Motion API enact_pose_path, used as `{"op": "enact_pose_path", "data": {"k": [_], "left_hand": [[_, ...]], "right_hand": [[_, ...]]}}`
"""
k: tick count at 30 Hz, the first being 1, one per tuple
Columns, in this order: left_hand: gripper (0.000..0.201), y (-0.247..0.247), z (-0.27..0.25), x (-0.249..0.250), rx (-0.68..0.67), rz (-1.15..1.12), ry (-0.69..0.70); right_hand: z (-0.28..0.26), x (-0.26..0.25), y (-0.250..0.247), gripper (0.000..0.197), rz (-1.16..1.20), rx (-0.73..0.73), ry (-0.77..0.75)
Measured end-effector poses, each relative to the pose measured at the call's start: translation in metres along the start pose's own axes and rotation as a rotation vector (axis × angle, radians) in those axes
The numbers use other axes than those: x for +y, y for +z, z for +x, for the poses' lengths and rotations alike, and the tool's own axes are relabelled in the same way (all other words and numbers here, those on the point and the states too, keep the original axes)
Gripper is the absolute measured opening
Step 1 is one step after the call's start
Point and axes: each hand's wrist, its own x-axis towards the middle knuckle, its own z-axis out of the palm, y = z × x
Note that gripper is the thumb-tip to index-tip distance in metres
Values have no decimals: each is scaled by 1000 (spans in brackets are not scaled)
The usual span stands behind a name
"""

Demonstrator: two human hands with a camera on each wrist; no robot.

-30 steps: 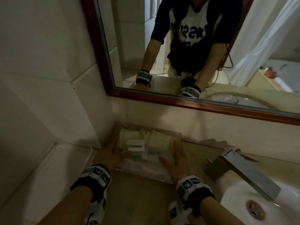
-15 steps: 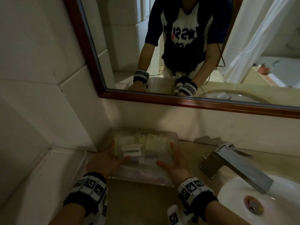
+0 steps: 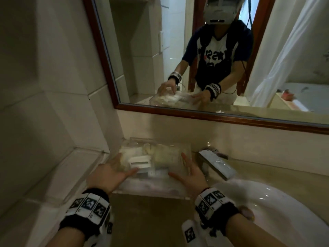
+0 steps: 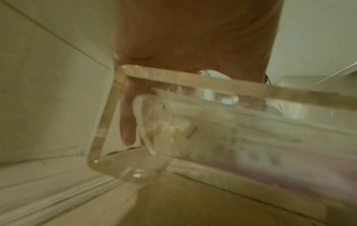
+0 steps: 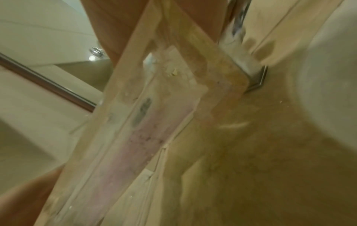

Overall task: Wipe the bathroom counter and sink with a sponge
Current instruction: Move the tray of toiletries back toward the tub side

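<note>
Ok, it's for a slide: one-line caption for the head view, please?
Left hand and right hand press the sides of a clear tray of packets beside the faucet.

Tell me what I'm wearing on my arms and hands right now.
Both hands are bare: left hand, right hand. The left wrist strap and right wrist strap are black, carrying white square tiles printed with black-and-white coded markers. A white marked block hangs under each wrist. Forearms are unsleeved; the wood-framed mirror shows dark blue short sleeves and a thin black cable.
</note>
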Motion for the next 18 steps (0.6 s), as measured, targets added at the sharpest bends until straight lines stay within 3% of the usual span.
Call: {"op": "enact_pose_path", "data": {"k": [8,18], "left_hand": [[86,3,-115,43,83,7,45],[85,43,-172,121,8,-103,262]], "right_hand": [[-87,-13,-69,87,-22,23,-61],[-175,1,-177,77,-104,172,-23]]}}
